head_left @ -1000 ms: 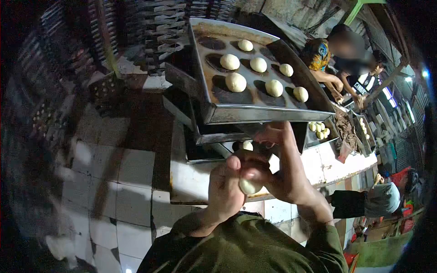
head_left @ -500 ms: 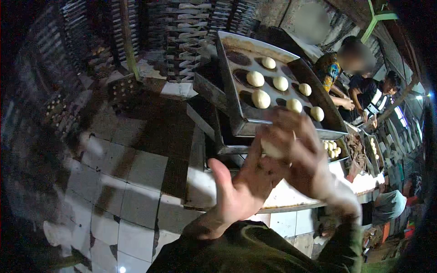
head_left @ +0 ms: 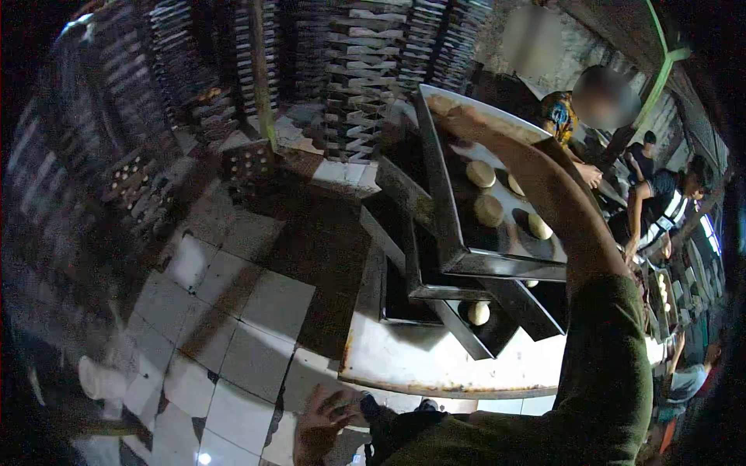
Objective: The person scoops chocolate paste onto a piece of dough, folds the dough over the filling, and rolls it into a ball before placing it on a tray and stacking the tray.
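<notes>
My right arm reaches across the top metal tray (head_left: 505,266), and my right hand (head_left: 464,124) is over its far left part. Its fingers are too dark and blurred to make out. Round pale dough balls, among them one ball (head_left: 480,174) and another (head_left: 540,226), lie in the tray; my forearm hides part of it. Low in the view, my left hand (head_left: 320,423) hangs over the tiled floor beside the table (head_left: 388,353), fingers spread and holding nothing.
More trays (head_left: 451,289) are stacked crosswise underneath, one with a dough ball (head_left: 479,313). Several people, including a person in a patterned sleeve (head_left: 558,116), are at the right. Trays of small balls (head_left: 247,161) stand at the far left. A green pole (head_left: 657,89) rises at upper right.
My hands were together around pale dough and have moved apart. The right one reached forward over the tray; the left dropped down and left. The view has shifted, moving the trays rightward.
</notes>
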Demonstrator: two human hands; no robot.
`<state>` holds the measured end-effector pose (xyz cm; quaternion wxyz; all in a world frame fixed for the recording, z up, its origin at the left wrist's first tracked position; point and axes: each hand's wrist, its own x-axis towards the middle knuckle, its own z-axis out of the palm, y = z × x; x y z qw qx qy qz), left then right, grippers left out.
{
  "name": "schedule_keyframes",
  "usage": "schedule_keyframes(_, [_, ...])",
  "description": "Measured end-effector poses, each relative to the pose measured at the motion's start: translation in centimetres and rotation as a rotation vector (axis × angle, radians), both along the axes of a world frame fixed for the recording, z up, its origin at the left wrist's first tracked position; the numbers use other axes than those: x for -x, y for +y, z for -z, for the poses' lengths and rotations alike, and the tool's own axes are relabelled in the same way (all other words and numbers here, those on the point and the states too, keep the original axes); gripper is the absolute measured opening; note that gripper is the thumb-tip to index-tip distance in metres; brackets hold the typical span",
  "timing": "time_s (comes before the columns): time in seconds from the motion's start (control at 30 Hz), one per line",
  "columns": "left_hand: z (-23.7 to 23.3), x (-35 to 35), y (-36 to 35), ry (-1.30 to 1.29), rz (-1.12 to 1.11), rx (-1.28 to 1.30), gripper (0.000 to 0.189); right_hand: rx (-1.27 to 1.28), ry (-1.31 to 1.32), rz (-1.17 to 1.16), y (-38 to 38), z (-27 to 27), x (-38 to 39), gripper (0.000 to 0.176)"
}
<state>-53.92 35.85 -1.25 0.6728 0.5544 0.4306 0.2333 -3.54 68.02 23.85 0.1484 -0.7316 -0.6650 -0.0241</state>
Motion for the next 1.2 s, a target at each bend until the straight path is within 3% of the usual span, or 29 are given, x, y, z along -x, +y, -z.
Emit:
schedule_keyframes(0.07, [0.9, 2.5, -1.3, -0.854, -0.5, 0.431, 0.062, -0.034, 0.141, -0.143, 0.4, 0.1, -0.6, 0.049])
schedule_keyframes(0.17, [-0.1, 3.3, -1.8, -0.863, -0.726, 0.317, 0.063, -0.092, 0.153, -0.423, 1.1, 1.1, -1.5, 0.052])
schedule_keyframes(0.23, [0.1, 2.2, -0.9, -0.914, -0.675, 0.253, 0.063, -0.284, -0.076, -1.033, 4.1, 2.1, -3.2, 0.054])
schedule_keyframes(0.27, [0.2, 1.2, -0.2, -0.971, -0.622, 0.19, 0.064, -0.025, 0.219, -0.25, -1.7, 0.4, 0.6, 0.065])
schedule_keyframes(0.37, [-2.1, -3.8, 1.5, -0.927, -0.387, 0.042, 0.066, -0.057, 0.08, -0.165, -5.2, -5.6, 0.4, 0.071])
schedule_keyframes(0.43, [-3.0, -6.6, 1.0, -0.842, -0.33, 0.006, 0.062, -0.255, 0.029, -0.114, -7.3, -8.4, -2.8, 0.073])
schedule_keyframes(0.5, [-1.4, -8.8, -0.5, -0.938, -0.228, 0.065, 0.056, -0.121, -0.307, -0.112, -15.9, -12.4, -2.4, 0.047])
schedule_keyframes(0.57, [-0.6, -10.3, -2.6, -0.944, -0.018, 0.055, 0.054, -0.195, -0.158, -0.278, -25.5, -13.2, -5.6, 0.017])
schedule_keyframes(0.6, [-0.6, -11.7, -3.5, -0.978, 0.147, 0.006, 0.052, -0.289, -0.216, -0.38, -29.3, -12.9, -7.6, 0.02])
schedule_keyframes(0.63, [-0.2, -13.5, -5.2, -0.967, 0.166, 0.023, 0.052, -0.536, -0.073, -0.302, -29.9, -9.4, -13.8, 0.033])
schedule_keyframes(0.67, [-0.5, -15.6, -7.3, -1.03, 0.163, 0.052, 0.05, -0.673, -0.061, -0.398, -32.7, -6.5, -16.0, 0.022])
schedule_keyframes(0.7, [-0.6, -17.6, -9.2, -1.096, 0.147, 0.066, 0.048, -0.433, -0.182, 0.096, -35.9, -4.0, -19.3, 0.023])
schedule_keyframes(0.73, [-0.7, -19.2, -10.7, -1.045, 0.157, 0.106, 0.044, -0.502, 0.078, 0.096, -38.2, 0.1, -21.5, 0.017])
schedule_keyframes(0.77, [0.1, -21.1, -12.5, -1.04, 0.141, 0.096, 0.044, -0.359, -0.355, -0.172, -39.3, 5.9, -29.3, 0.026])
schedule_keyframes(0.8, [1.2, -23.1, -14.6, -1.057, 0.036, 0.098, 0.042, -0.042, 0.028, 0.147, -41.4, 10.7, -31.2, 0.021])
schedule_keyframes(0.83, [1.5, -24.9, -16.6, -1.063, -0.071, 0.102, 0.04, 0.107, 0.138, 0.288, -42.7, 15.6, -33.7, 0.019])
schedule_keyframes(0.9, [-2.0, -30.3, -19.8, -0.973, -0.1, 0.134, 0.04, 0.249, 0.054, 0.149, -42.4, 26.0, -39.4, 0.021])
schedule_keyframes(0.97, [-2.2, -33.4, -21.0, -0.904, 0.175, 0.085, 0.042, 0.188, 0.14, 0.267, -41.6, 26.9, -35.4, 0.027])
schedule_keyframes(1.03, [-4.2, -36.6, -22.1, -0.772, 0.34, 0.0, 0.031, 0.056, 0.034, 0.23, -39.6, 30.2, -34.3, 0.032])
schedule_keyframes(1.07, [-5.5, -38.3, -22.4, -0.669, 0.441, -0.015, 0.029, 0.152, -0.067, 0.14, -40.4, 27.7, -32.2, 0.034])
schedule_keyframes(1.1, [-6.6, -39.7, -22.6, -0.566, 0.539, -0.035, 0.028, 0.184, -0.135, 0.154, -40.4, 29.3, -31.9, 0.035])
schedule_keyframes(1.2, [-7.3, -43.7, -26.1, -0.578, 0.412, 0.073, 0.031, -0.017, -0.218, 0.172, -42.0, 30.8, -32.7, 0.029])
